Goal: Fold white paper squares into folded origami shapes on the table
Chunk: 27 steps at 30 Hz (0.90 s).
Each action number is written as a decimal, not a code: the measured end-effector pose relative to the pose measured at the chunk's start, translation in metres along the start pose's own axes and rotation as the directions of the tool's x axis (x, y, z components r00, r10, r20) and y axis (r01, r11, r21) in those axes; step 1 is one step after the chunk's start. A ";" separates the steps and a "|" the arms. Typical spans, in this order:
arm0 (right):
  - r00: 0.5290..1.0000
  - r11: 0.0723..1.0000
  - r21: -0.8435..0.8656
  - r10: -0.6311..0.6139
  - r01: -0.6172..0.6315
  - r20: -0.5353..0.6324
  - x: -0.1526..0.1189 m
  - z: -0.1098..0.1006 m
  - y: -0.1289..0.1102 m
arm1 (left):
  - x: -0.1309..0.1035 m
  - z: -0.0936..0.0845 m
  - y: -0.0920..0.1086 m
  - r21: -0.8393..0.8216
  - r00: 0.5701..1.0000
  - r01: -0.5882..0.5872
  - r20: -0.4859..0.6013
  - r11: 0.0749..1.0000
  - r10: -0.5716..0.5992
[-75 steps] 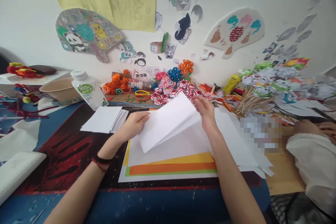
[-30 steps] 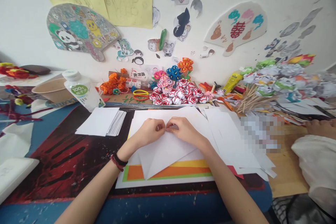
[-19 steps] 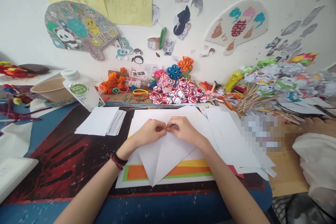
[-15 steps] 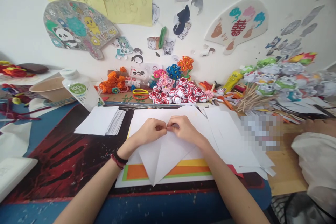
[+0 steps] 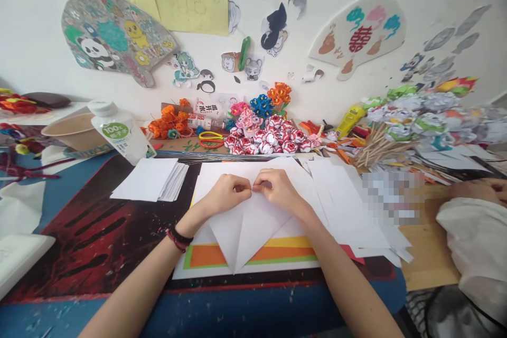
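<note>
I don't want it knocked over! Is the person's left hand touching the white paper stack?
Apart. The head view shows black-and-red mat between the left hand and the white paper stack.

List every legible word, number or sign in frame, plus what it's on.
"100%" in the green circle on the white bottle; smaller print below is unreadable.
"囍" in red on the white fan on the wall.
"开水" on the printed label near the wall; its other characters are unclear.
Too small or blurred: lettering below the brown bowl, print on the yellow packet, faint marks on the white case.
</note>
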State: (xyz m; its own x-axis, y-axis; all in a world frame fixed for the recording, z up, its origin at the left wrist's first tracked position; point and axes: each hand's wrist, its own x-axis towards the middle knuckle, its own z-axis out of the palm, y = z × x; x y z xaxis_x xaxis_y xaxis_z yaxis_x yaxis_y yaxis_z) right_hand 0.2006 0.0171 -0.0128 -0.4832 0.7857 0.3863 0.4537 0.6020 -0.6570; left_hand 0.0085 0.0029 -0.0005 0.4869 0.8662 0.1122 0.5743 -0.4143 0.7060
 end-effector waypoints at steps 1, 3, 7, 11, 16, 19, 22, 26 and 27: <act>1.000 1.000 0.000 0.002 -0.002 -0.009 0.000 -0.001 0.000 | -0.001 -0.001 0.000 -0.004 1.000 0.005 0.007 1.000 -0.005; 1.000 1.000 -0.001 0.013 -0.013 -0.026 -0.001 -0.005 0.001 | -0.002 -0.003 -0.001 -0.017 1.000 0.011 0.027 1.000 -0.011; 0.999 1.000 -0.002 0.025 -0.025 -0.034 -0.002 -0.010 0.002 | -0.004 -0.007 -0.001 -0.019 0.999 0.013 0.050 1.000 -0.012; 0.997 1.000 -0.009 0.027 -0.027 -0.075 -0.002 -0.018 0.008 | -0.007 -0.014 -0.002 0.002 0.998 0.021 0.058 1.000 -0.021; 0.986 0.998 -0.028 0.049 -0.054 -0.160 -0.003 -0.030 0.016 | -0.014 -0.026 -0.003 -0.016 0.997 0.026 0.072 1.000 -0.025; 0.983 0.997 -0.025 0.068 -0.073 -0.171 -0.003 -0.033 0.018 | -0.017 -0.034 -0.004 -0.028 0.996 0.011 0.084 1.000 -0.009; 0.978 0.997 -0.024 0.072 -0.078 -0.194 -0.005 -0.035 0.025 | -0.020 -0.043 -0.008 -0.030 0.996 0.014 0.090 0.999 -0.011; 0.949 0.989 -0.045 0.121 -0.140 -0.290 -0.007 -0.040 0.038 | -0.026 -0.061 -0.016 -0.036 0.997 0.065 0.040 0.997 -0.063; 0.942 0.987 -0.041 0.133 -0.153 -0.307 -0.007 -0.041 0.039 | -0.027 -0.064 -0.016 -0.043 0.997 0.072 -0.007 0.996 -0.072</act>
State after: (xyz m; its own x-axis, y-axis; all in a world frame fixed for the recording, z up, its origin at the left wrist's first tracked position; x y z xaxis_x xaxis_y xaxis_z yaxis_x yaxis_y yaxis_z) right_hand 0.2522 0.0404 -0.0149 -0.1647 0.8643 0.4752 0.5530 0.4798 -0.6811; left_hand -0.0561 0.0040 0.0296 0.4396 0.8958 0.0654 0.5788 -0.3382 0.7420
